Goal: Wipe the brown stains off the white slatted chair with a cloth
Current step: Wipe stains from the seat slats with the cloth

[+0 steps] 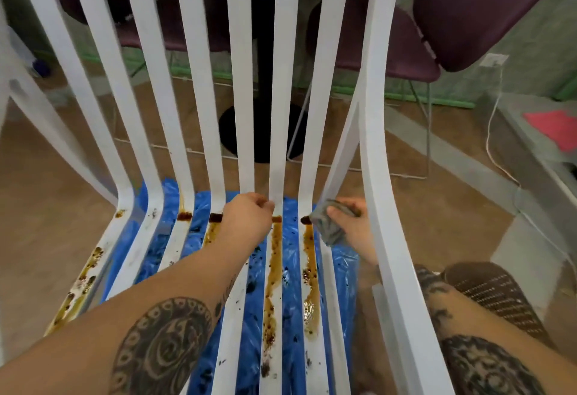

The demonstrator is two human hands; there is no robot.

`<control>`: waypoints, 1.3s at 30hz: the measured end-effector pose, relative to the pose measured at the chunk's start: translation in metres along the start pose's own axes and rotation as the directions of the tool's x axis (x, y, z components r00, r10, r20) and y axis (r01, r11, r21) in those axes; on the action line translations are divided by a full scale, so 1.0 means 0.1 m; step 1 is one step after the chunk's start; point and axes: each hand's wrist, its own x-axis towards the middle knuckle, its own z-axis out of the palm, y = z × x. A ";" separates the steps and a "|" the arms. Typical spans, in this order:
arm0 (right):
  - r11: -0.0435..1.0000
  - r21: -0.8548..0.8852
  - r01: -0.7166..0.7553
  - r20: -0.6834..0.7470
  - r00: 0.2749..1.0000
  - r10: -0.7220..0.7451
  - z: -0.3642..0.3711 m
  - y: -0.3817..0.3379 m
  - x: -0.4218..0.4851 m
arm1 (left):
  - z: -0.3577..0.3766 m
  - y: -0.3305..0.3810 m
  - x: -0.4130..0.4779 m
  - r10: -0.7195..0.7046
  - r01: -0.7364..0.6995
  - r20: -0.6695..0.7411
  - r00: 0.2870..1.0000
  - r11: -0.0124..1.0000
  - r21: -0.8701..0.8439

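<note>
Tattooed forearms reach in from the near edge, both over the seat of the white slatted chair (379, 157), which fills the view with its back rising on the far side. The left hand (246, 220) sits at the bend where seat meets back, its fingers curled against a middle slat (278, 145). That grip looks meant to steady the chair against the rubbing, though how far the fingers wrap round the slat is hidden.

The right hand (352, 223) holds a bunched grey cloth (327, 226) between thumb and fingers, its grip closed on the fabric. The cloth's left edge touches a dark blob (305, 220) at the bend of the next slat to the right, so the wipe seems to begin at the top of that streak.

Brown stains (272, 273) run toward the near edge along several slats, with the heaviest on the two slats right of the left forearm and on the far-left slat, so most of the job remains. A blue plastic sheet (343, 266) lies under the seat, probably to catch drips.
</note>
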 end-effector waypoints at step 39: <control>0.921 -0.361 0.144 0.025 0.989 -0.145 0.27 -0.02 0.12 | 0.01 -0.15 0.11 -0.008 -0.004 0.087 0.996 0.990 0.138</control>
